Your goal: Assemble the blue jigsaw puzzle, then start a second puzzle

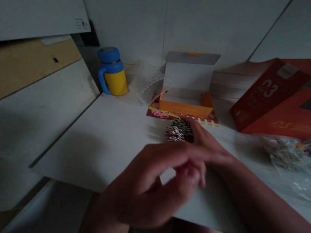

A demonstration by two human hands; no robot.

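A small heap of colourful puzzle pieces (177, 130) lies on the white board (103, 139), just in front of an open orange box (185, 107) with a raised white lid. My right hand (204, 138) reaches in from the lower right. Its fingers lie flat against the right side of the heap. My left hand (149, 183) hovers nearer to me, over the board's front edge. Its fingers stretch loosely to the right, blurred, with nothing visible in them.
A blue and yellow lidded mug (112, 70) and a crumpled clear plastic bag (149, 81) stand at the back by the wall. A large red carton (291, 96) lies at the right, and before it a clear bag of pieces (301, 158). Wooden and white panels (15, 75) slope at the left.
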